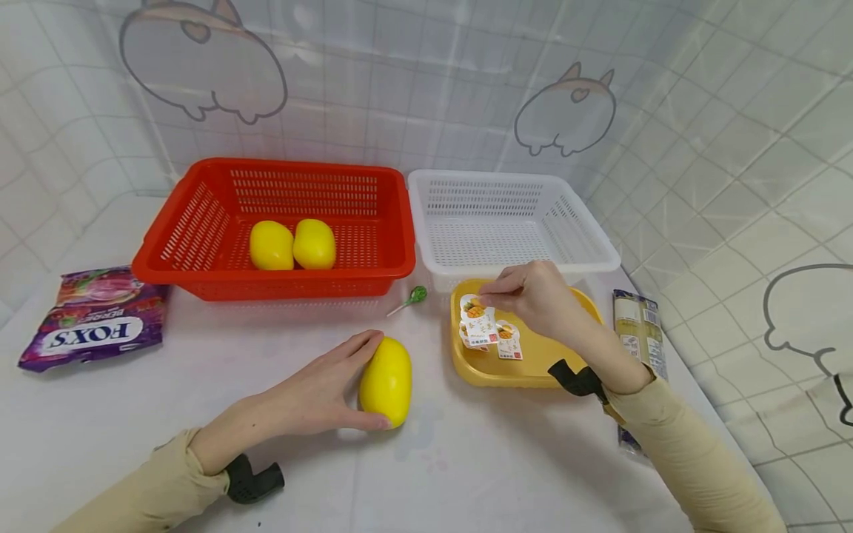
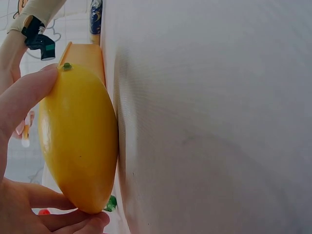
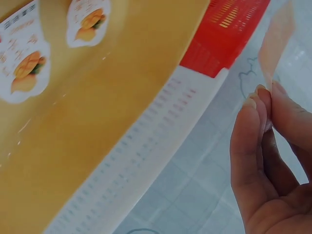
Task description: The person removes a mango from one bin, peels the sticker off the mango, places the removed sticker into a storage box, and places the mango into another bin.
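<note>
On the table, my left hand (image 1: 320,389) holds a yellow mango (image 1: 388,383) between thumb and fingers. The left wrist view shows the mango (image 2: 80,141) lying against the tabletop, with the thumb at its green stem end and fingertips at the other end. Above a yellow tray (image 1: 546,359), my right hand (image 1: 536,300) pinches a sticker (image 1: 478,320) printed with a mango picture. That sticker (image 3: 277,41) hangs from the thumb and fingertips in the right wrist view. More mango stickers (image 1: 509,342) lie in the tray.
Two mangoes (image 1: 293,244) sit in a red basket (image 1: 273,285) at the back. Beside it stands a white basket (image 1: 520,260). A green lollipop (image 1: 416,295) lies in front of them. A purple candy bag (image 1: 100,318) is at left, a long packet (image 1: 640,333) at right.
</note>
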The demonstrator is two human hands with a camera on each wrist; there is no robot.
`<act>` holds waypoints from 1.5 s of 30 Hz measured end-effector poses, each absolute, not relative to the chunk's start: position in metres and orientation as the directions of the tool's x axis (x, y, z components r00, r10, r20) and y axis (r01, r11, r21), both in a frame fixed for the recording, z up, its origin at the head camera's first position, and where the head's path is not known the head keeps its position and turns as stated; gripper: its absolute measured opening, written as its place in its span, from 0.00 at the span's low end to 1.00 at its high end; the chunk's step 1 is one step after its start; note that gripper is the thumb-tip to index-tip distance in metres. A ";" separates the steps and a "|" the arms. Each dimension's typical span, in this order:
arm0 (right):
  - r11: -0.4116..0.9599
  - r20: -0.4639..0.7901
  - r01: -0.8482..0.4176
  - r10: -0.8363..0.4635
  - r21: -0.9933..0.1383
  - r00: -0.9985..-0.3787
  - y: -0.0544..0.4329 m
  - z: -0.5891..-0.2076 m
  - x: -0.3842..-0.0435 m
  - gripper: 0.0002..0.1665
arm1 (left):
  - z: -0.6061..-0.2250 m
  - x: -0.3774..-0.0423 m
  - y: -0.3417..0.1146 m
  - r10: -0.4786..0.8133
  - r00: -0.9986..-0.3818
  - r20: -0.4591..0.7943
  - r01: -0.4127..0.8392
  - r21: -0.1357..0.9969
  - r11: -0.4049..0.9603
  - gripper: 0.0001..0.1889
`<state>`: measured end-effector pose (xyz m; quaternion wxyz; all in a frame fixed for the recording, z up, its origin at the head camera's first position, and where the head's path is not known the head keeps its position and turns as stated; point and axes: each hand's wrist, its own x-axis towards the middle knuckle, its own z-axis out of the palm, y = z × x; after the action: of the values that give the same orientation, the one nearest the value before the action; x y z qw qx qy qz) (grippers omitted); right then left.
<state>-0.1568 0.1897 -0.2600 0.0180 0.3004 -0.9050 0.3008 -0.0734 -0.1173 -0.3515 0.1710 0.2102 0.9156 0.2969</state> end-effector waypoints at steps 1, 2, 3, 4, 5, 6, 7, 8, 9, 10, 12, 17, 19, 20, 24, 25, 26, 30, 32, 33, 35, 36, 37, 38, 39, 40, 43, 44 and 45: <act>0.645 0.205 -0.551 -0.532 -0.529 -0.821 0.191 -0.260 -0.158 0.07 | -0.351 -0.073 -0.117 0.486 -0.853 -0.189 0.282 0.616 0.736 0.65; 0.651 0.193 -0.543 -0.531 -0.531 -0.825 0.192 -0.260 -0.159 0.07 | -0.351 -0.073 -0.117 0.485 -0.854 -0.191 0.280 0.616 0.736 0.65; 0.659 0.180 -0.534 -0.528 -0.529 -0.830 0.193 -0.260 -0.160 0.07 | -0.351 -0.073 -0.117 0.484 -0.853 -0.193 0.279 0.616 0.737 0.65; 0.667 0.166 -0.525 -0.525 -0.529 -0.835 0.195 -0.261 -0.161 0.07 | -0.351 -0.073 -0.117 0.484 -0.853 -0.194 0.278 0.616 0.737 0.65; 0.677 0.153 -0.516 -0.522 -0.524 -0.839 0.196 -0.261 -0.162 0.06 | -0.351 -0.073 -0.117 0.483 -0.853 -0.196 0.276 0.617 0.737 0.65; 0.688 0.140 -0.508 -0.518 -0.517 -0.844 0.197 -0.261 -0.164 0.06 | -0.351 -0.073 -0.117 0.482 -0.853 -0.198 0.274 0.617 0.738 0.65; 0.698 0.123 -0.499 -0.515 -0.514 -0.848 0.199 -0.262 -0.165 0.06 | -0.350 -0.073 -0.117 0.481 -0.854 -0.199 0.272 0.618 0.738 0.65; 0.708 0.104 -0.486 -0.511 -0.512 -0.853 0.201 -0.262 -0.167 0.06 | -0.350 -0.073 -0.117 0.481 -0.854 -0.200 0.271 0.618 0.738 0.65; 0.719 0.084 -0.475 -0.507 -0.508 -0.858 0.203 -0.263 -0.169 0.06 | -0.350 -0.073 -0.117 0.481 -0.854 -0.200 0.270 0.619 0.737 0.65; 0.728 0.066 -0.466 -0.505 -0.503 -0.860 0.204 -0.263 -0.171 0.06 | -0.351 -0.073 -0.118 0.481 -0.854 -0.200 0.270 0.619 0.737 0.65; 0.744 0.028 -0.448 -0.501 -0.496 -0.865 0.208 -0.265 -0.175 0.05 | -0.351 -0.073 -0.118 0.483 -0.853 -0.197 0.273 0.619 0.736 0.65; 0.769 -0.043 -0.427 -0.505 -0.476 -0.862 0.220 -0.267 -0.185 0.03 | -0.351 -0.073 -0.118 0.489 -0.853 -0.184 0.286 0.618 0.732 0.65; 0.775 -0.069 -0.425 -0.511 -0.468 -0.857 0.225 -0.269 -0.188 0.03 | -0.352 -0.073 -0.118 0.489 -0.853 -0.181 0.289 0.617 0.732 0.65; 0.780 -0.084 -0.425 -0.515 -0.460 -0.853 0.227 -0.270 -0.190 0.03 | -0.352 -0.073 -0.118 0.489 -0.853 -0.181 0.289 0.617 0.732 0.65; 0.790 -0.142 -0.436 -0.537 -0.431 -0.832 0.237 -0.273 -0.197 0.05 | -0.352 -0.073 -0.118 0.487 -0.853 -0.187 0.285 0.615 0.735 0.65; 0.790 -0.154 -0.443 -0.545 -0.424 -0.824 0.239 -0.274 -0.199 0.05 | -0.352 -0.074 -0.117 0.486 -0.853 -0.190 0.282 0.615 0.736 0.65; 0.787 -0.166 -0.452 -0.556 -0.420 -0.814 0.241 -0.274 -0.200 0.05 | -0.352 -0.074 -0.117 0.485 -0.853 -0.193 0.280 0.615 0.737 0.65; 0.771 -0.214 -0.481 -0.598 -0.418 -0.772 0.250 -0.276 -0.207 0.03 | -0.352 -0.074 -0.117 0.481 -0.853 -0.203 0.272 0.613 0.741 0.65; 0.762 -0.237 -0.490 -0.615 -0.423 -0.752 0.253 -0.276 -0.210 0.03 | -0.352 -0.074 -0.117 0.480 -0.853 -0.206 0.270 0.614 0.742 0.65; 0.759 -0.250 -0.492 -0.621 -0.426 -0.743 0.254 -0.277 -0.211 0.03 | -0.352 -0.074 -0.117 0.480 -0.852 -0.207 0.269 0.614 0.742 0.65; 0.760 -0.280 -0.488 -0.626 -0.430 -0.728 0.257 -0.278 -0.214 0.03 | -0.352 -0.074 -0.117 0.481 -0.851 -0.209 0.267 0.616 0.741 0.65; 0.763 -0.294 -0.483 -0.624 -0.430 -0.724 0.259 -0.279 -0.215 0.03 | -0.351 -0.074 -0.117 0.482 -0.851 -0.210 0.267 0.618 0.740 0.65; 0.766 -0.309 -0.477 -0.622 -0.431 -0.720 0.260 -0.280 -0.216 0.03 | -0.351 -0.074 -0.117 0.483 -0.850 -0.209 0.268 0.618 0.739 0.65; 0.771 -0.324 -0.471 -0.618 -0.428 -0.717 0.261 -0.280 -0.217 0.03 | -0.351 -0.074 -0.117 0.483 -0.850 -0.208 0.269 0.619 0.738 0.65; 0.773 -0.336 -0.468 -0.617 -0.428 -0.712 0.262 -0.281 -0.218 0.03 | -0.351 -0.074 -0.117 0.484 -0.850 -0.207 0.269 0.619 0.738 0.65; 0.778 -0.349 -0.462 -0.613 -0.426 -0.709 0.263 -0.282 -0.219 0.03 | -0.351 -0.073 -0.117 0.484 -0.851 -0.206 0.270 0.619 0.737 0.65; 0.780 -0.371 -0.457 -0.613 -0.427 -0.698 0.266 -0.282 -0.221 0.03 | -0.351 -0.073 -0.117 0.484 -0.851 -0.204 0.272 0.617 0.738 0.65; 0.781 -0.377 -0.456 -0.612 -0.427 -0.695 0.267 -0.282 -0.222 0.03 | -0.351 -0.073 -0.117 0.484 -0.851 -0.204 0.272 0.617 0.739 0.65; 0.781 -0.383 -0.457 -0.613 -0.426 -0.691 0.268 -0.282 -0.222 0.03 | -0.351 -0.073 -0.117 0.483 -0.851 -0.205 0.272 0.616 0.739 0.65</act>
<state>-0.2223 0.2678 -0.2817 -0.2598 0.2948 -0.9072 0.1501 -0.0731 -0.1174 -0.3512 0.1785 0.2063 0.9153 0.2962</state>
